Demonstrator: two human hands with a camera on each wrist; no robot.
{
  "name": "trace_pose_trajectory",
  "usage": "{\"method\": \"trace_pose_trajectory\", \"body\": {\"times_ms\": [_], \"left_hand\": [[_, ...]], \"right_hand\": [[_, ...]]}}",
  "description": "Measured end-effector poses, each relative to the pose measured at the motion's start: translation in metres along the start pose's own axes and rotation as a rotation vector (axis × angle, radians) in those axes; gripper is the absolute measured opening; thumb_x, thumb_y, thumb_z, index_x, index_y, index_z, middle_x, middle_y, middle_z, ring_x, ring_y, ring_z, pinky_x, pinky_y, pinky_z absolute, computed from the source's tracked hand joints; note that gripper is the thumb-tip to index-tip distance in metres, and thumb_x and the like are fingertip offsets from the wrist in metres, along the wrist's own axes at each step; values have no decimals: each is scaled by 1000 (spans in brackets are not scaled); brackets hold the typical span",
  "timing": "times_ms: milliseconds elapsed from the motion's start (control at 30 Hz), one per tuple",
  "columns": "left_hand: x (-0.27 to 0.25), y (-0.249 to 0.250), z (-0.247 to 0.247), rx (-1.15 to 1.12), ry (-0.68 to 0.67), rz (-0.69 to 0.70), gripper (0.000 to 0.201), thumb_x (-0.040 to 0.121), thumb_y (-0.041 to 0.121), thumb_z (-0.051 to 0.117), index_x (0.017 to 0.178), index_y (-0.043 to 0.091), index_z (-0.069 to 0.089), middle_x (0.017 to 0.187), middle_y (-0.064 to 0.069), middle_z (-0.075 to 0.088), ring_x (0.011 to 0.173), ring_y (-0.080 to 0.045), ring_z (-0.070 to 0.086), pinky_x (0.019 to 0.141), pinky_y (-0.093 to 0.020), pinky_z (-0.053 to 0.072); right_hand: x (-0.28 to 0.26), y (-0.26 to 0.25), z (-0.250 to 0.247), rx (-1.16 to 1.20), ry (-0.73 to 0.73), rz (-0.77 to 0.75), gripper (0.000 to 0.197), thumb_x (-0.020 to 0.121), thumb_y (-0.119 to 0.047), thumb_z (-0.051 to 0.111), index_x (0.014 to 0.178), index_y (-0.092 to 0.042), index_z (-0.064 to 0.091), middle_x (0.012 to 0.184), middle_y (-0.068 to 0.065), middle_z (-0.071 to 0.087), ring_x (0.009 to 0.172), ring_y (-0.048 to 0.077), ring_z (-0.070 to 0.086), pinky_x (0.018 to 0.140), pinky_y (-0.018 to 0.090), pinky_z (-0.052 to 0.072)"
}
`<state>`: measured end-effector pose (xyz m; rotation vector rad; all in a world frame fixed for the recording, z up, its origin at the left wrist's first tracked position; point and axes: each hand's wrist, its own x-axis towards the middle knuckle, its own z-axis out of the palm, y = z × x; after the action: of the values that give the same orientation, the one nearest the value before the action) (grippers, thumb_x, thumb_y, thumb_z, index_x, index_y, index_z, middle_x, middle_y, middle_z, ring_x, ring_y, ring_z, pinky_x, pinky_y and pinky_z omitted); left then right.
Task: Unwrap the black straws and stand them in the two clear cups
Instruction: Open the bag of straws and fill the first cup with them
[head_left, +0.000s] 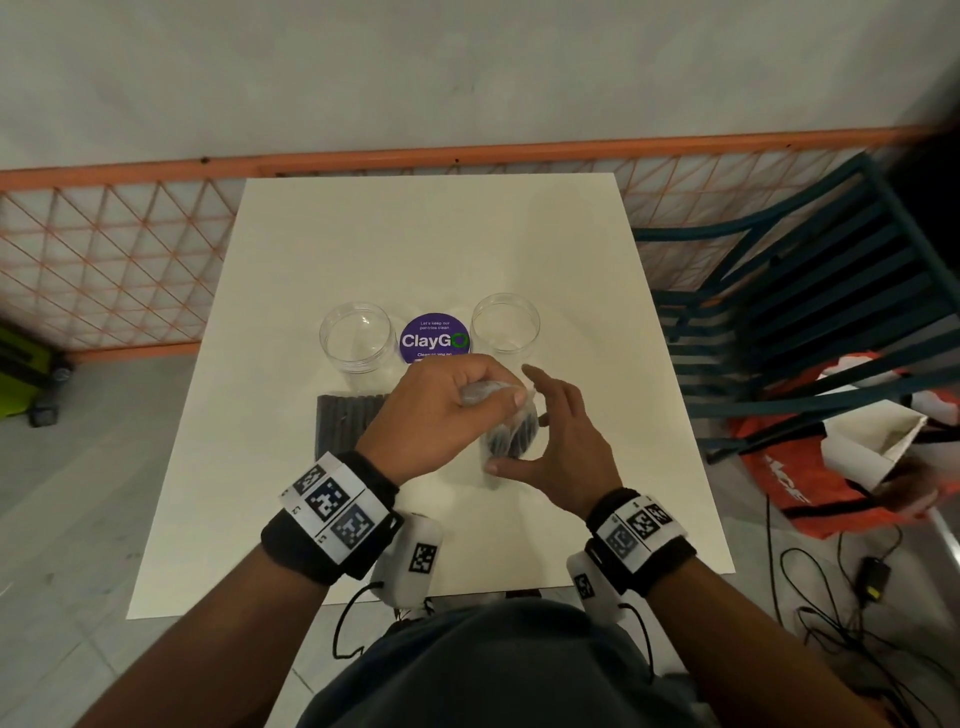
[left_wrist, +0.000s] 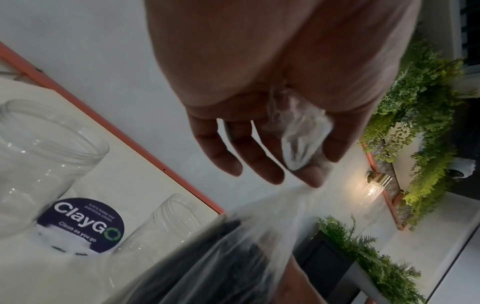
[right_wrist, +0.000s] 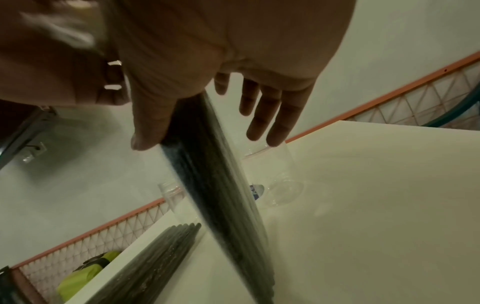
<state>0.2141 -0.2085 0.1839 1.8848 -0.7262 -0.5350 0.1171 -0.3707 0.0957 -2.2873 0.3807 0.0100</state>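
Two clear cups stand on the white table (head_left: 415, 234), the left cup (head_left: 356, 338) and the right cup (head_left: 505, 325), both without straws. A wrapped bundle of black straws (head_left: 511, 436) stands nearly upright on the table in front of the right cup. My left hand (head_left: 493, 395) grips the scrunched clear wrap (left_wrist: 301, 133) at the bundle's top. Beside the bundle, my right hand (head_left: 524, 421) has its thumb (right_wrist: 145, 142) against the wrap and its fingers straight and apart from it. A second bundle of black straws (head_left: 343, 421) lies flat, partly under my left wrist.
A purple round ClayGo sticker (head_left: 435, 340) sits between the cups. An orange mesh fence (head_left: 104, 270) runs behind the table. A teal slatted chair (head_left: 805, 312) and an orange bag (head_left: 831, 467) are to the right, with cables (head_left: 857, 597) on the floor.
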Motion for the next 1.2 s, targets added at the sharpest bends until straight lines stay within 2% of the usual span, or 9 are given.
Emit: {"method": "trace_pose_trajectory", "body": {"times_ms": [200, 400, 500, 567, 700, 800, 900, 1067, 1200], "left_hand": [[3, -4, -4, -29, 2, 66, 16, 87, 17, 72, 101, 23, 72, 102, 9, 74, 98, -8, 68, 89, -25, 54], [1, -4, -4, -194, -5, 108, 39, 84, -1, 69, 110, 26, 58, 102, 7, 64, 91, -8, 60, 83, -20, 48], [3, -5, -4, -182, 21, 99, 51, 79, 1, 65, 112, 38, 52, 106, -17, 61, 93, -27, 63, 84, -42, 53], [2, -5, -2, -246, 32, 92, 58, 80, 0, 69, 124, 31, 48, 114, -19, 57, 95, -24, 64, 88, -42, 55], [-4, -26, 2, -254, 34, -31, 96, 71, 27, 86, 146, 39, 27, 141, 4, 48, 123, -12, 57, 103, -33, 48], [-11, -58, 11, -54, -73, -252, 115, 65, 46, 88, 153, 41, 13, 151, 0, 44, 130, -17, 51, 109, -41, 44], [-19, -75, 33, -38, -153, -291, 100, 71, 53, 81, 152, 39, 24, 143, 1, 55, 123, -16, 58, 104, -42, 51], [-21, -89, 56, 141, 9, -197, 69, 79, 61, 63, 141, 37, 45, 126, 8, 69, 107, -13, 68, 90, -37, 59], [-21, -99, 65, 395, -81, -206, 56, 90, 48, 62, 139, 25, 48, 128, 0, 67, 112, -21, 65, 91, -31, 50]], "right_hand": [[6, 3, 12, -105, -35, 69, 68, 61, -69, 77, 102, -28, 42, 95, -10, 61, 79, 18, 63, 67, 37, 53], [1, -1, 21, -3, -101, 80, 104, 57, -59, 85, 141, -28, 32, 128, -6, 48, 107, 15, 56, 88, 38, 51], [1, -4, 26, -117, -116, 112, 81, 63, -59, 82, 127, -23, 46, 111, 0, 50, 95, 25, 62, 79, 40, 54], [2, -4, 29, -139, -60, 141, 72, 66, -58, 80, 119, -20, 50, 108, 2, 52, 87, 28, 64, 74, 41, 54], [4, 3, 32, -68, 2, 134, 71, 66, -57, 80, 120, -21, 51, 117, -2, 49, 84, 25, 65, 71, 42, 57], [1, 12, 31, 42, 41, 160, 77, 60, -65, 77, 120, -23, 53, 114, -6, 61, 91, 18, 66, 75, 34, 55], [0, 12, 29, 63, 12, 153, 71, 65, -54, 82, 123, -26, 52, 109, -11, 64, 89, 7, 58, 78, 24, 47], [3, 19, 41, 90, -21, 163, 73, 67, -34, 86, 130, -22, 51, 123, -1, 61, 108, 18, 61, 88, 26, 47], [3, 27, 41, 38, -150, 205, 78, 69, -34, 87, 135, -21, 48, 128, 0, 62, 114, 22, 61, 87, 20, 39]]}}
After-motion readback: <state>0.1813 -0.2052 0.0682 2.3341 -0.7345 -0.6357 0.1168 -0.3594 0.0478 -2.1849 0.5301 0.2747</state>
